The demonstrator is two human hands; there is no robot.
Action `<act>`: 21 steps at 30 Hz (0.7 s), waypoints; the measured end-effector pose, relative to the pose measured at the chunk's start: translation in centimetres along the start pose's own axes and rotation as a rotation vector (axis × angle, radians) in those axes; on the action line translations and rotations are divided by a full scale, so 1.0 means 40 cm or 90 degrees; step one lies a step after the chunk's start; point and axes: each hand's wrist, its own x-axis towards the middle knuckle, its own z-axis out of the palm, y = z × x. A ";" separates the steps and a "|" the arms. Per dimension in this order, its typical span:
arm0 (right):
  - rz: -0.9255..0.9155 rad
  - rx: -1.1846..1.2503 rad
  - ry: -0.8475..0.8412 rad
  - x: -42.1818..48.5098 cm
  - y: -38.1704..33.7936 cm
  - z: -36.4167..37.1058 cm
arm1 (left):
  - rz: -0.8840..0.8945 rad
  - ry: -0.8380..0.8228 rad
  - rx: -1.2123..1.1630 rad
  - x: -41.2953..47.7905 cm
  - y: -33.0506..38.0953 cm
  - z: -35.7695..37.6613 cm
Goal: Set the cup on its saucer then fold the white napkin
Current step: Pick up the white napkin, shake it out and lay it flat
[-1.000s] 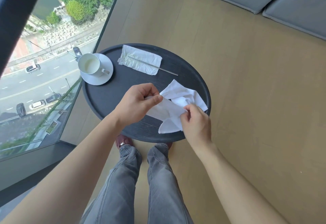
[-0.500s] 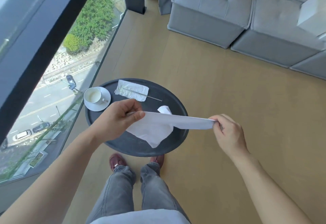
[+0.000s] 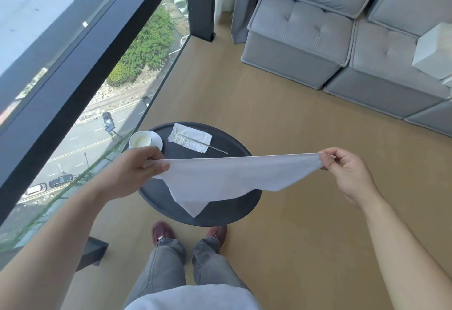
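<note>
A white napkin [image 3: 220, 177] hangs spread out in the air above the round dark table [image 3: 234, 209]. My left hand [image 3: 137, 170] pinches its left corner and my right hand [image 3: 344, 170] pinches its right corner, so the top edge is pulled taut. The lower corner droops toward the table's near side. The white cup [image 3: 140, 139] stands on its white saucer [image 3: 157, 139] at the table's far left, partly hidden behind my left hand.
A crumpled white wrapper [image 3: 190, 139] with a thin metal stick [image 3: 217, 149] lies at the table's far side. A floor-to-ceiling window [image 3: 80, 104] runs along the left. Grey sofa modules [image 3: 318, 40] stand at the back right. My feet are just below the table.
My hands have moved apart and up, drawing the bunched napkin off the table into a wide taut sheet. My head has risen, so the table looks smaller.
</note>
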 end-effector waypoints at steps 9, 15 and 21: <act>-0.041 0.377 0.058 0.108 -0.147 0.017 | 0.067 0.247 -0.612 0.005 0.044 -0.024; -0.097 0.402 0.033 0.109 -0.182 0.024 | 0.151 0.288 -0.622 -0.032 0.042 -0.030; 0.011 0.349 0.056 0.034 -0.049 0.071 | 0.060 0.268 -0.587 -0.117 -0.059 0.059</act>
